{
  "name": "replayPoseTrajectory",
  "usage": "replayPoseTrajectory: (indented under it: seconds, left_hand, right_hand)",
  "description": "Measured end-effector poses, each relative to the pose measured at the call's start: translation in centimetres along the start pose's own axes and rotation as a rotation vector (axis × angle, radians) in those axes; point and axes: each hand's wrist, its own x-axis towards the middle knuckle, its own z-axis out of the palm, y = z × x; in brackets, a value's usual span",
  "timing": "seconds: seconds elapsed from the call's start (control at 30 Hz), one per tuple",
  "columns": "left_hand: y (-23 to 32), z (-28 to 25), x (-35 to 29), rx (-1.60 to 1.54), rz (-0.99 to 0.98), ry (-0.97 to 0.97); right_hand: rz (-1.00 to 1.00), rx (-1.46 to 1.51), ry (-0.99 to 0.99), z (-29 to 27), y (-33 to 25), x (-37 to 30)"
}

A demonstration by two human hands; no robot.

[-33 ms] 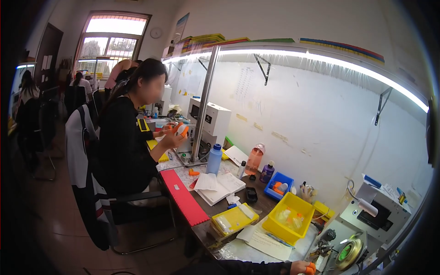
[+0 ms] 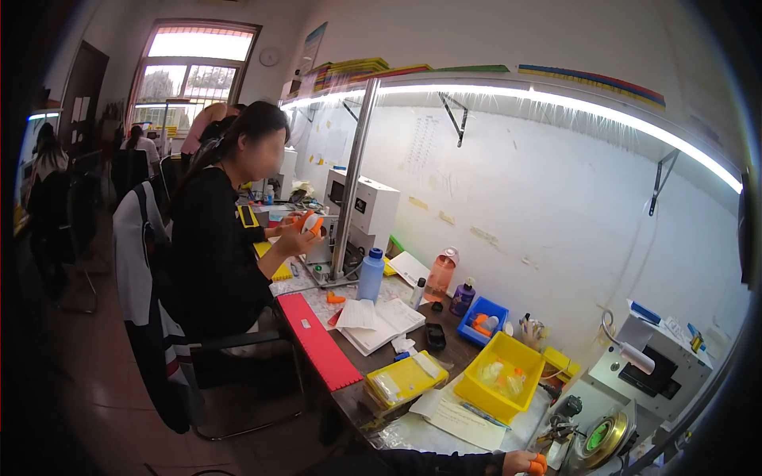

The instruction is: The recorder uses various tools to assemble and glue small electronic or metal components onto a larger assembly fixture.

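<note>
At the bottom edge, my left hand (image 2: 520, 462) comes in on a dark sleeve (image 2: 429, 462), orange covers on its fingertips. Those fingers look drawn together; whatever lies between them is cut off by the frame. Close by on the right is a bench machine with a round, gold-rimmed wheel (image 2: 589, 449) that has a green centre. A sheet of paper with handwriting (image 2: 464, 427) and a pen lie beyond the hand, in front of a yellow bin (image 2: 484, 401) of clear and orange small pieces. My right hand is out of view.
A blue tray (image 2: 468, 335), a yellow flat case (image 2: 401, 385), an open notebook (image 2: 389, 329) and a blue bottle (image 2: 371, 274) stand along the bench. A gooseneck lamp (image 2: 635, 358) hangs near the white machine. To the left sits a co-worker (image 2: 210, 246) handling something, with orange-tipped fingers.
The co-worker's hands have turned and shifted slightly. My left hand stays in nearly the same place.
</note>
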Motion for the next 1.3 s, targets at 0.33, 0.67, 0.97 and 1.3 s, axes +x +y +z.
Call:
replayPoseTrajectory:
  seconds: [0.33, 0.67, 0.97, 1.3]
  left_hand:
    - [0.3, -0.2, 0.4, -0.019, -0.007, -0.019]
    - [-0.3, 0.0, -0.5, -0.104, -0.121, -0.077]
    - [-0.3, 0.0, -0.3, -0.121, -0.153, -0.043]
    - [-0.7, 0.6, -0.8, -0.177, -0.224, -0.048]
  right_hand:
    - [-0.026, 0.035, 0.054, -0.1, -0.3, 0.1]
    - [0.0, -0.036, 0.005, -0.3, -0.4, 0.8]
    - [0.024, 0.154, -0.074, -0.3, -0.4, 1.1]
    - [0.005, 0.186, -0.048, -0.5, -1.0, 1.4]
